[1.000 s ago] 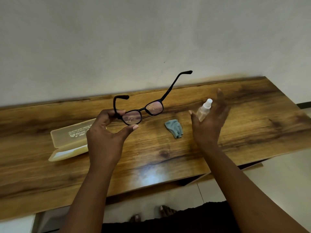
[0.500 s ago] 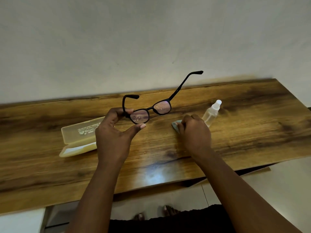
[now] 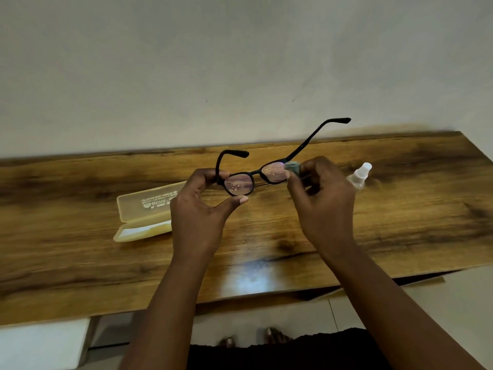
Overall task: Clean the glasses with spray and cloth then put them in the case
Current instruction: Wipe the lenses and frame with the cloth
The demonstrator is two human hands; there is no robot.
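Glasses point(image 3: 256, 174): black frame, both arms unfolded and pointing away toward the wall; held in the air above the table, tilted so the right end sits higher.
Lenses: pinkish sheen, both speckled with small droplets.
Left hand point(image 3: 198, 209): fingers curled over the left corner of the frame at the hinge, thumb stretched out under the left lens; it pinches the glasses there.
Right hand point(image 3: 324, 198): fingers curled round the cloth, pressing it against the outer edge of the right lens.
Cloth point(image 3: 293, 166): small, grey-blue, bunched up; only a bit shows beyond the fingertips.
Spray bottle point(image 3: 360, 176): clear with a white top, upright on the table just behind the right hand, partly hidden by it.
Case point(image 3: 145, 212): pale yellow, translucent, lying open on the table to the left of the left hand, lid up with printed lettering.
Table point(image 3: 400, 222): dark-grained wood, set against a plain wall.
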